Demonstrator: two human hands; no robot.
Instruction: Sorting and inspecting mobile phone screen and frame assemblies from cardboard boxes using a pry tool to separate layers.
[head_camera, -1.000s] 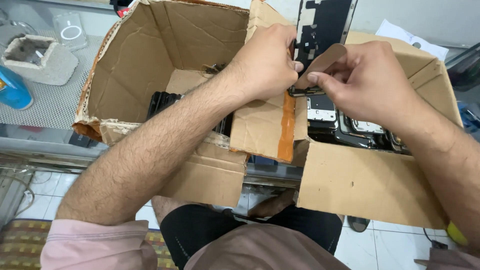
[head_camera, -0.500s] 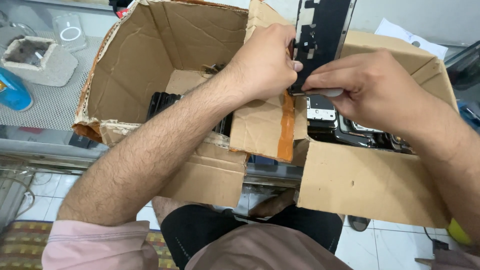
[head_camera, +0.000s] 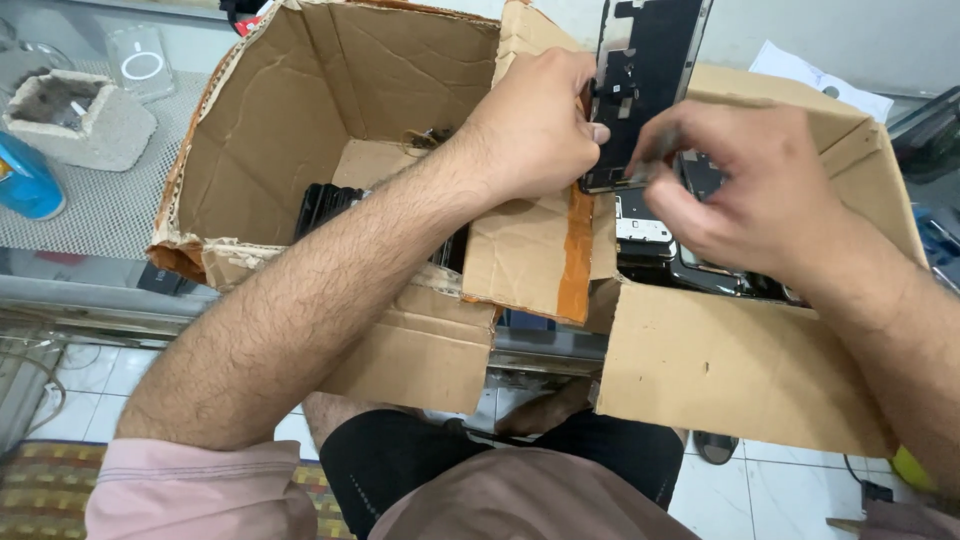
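My left hand (head_camera: 535, 125) grips a black phone frame panel (head_camera: 650, 70) by its lower left edge and holds it upright above two cardboard boxes. My right hand (head_camera: 760, 185) pinches at the panel's lower edge with thumb and fingertips; it is blurred, so what sits between the fingers is unclear. Below the hands, the right cardboard box (head_camera: 740, 370) holds several dark phone parts (head_camera: 690, 265). The left cardboard box (head_camera: 300, 120) stands open with black parts (head_camera: 325, 205) stacked at its bottom.
A grey textured block (head_camera: 80, 120) and a blue bottle (head_camera: 25, 180) sit on the glass counter at far left. A clear phone case (head_camera: 140, 62) lies behind them. White paper (head_camera: 815, 85) rests behind the right box. Tiled floor and my lap are below.
A brown piece that my right hand held a second ago is gone from view. That hand now has its fingers curled down at the panel's lower edge.
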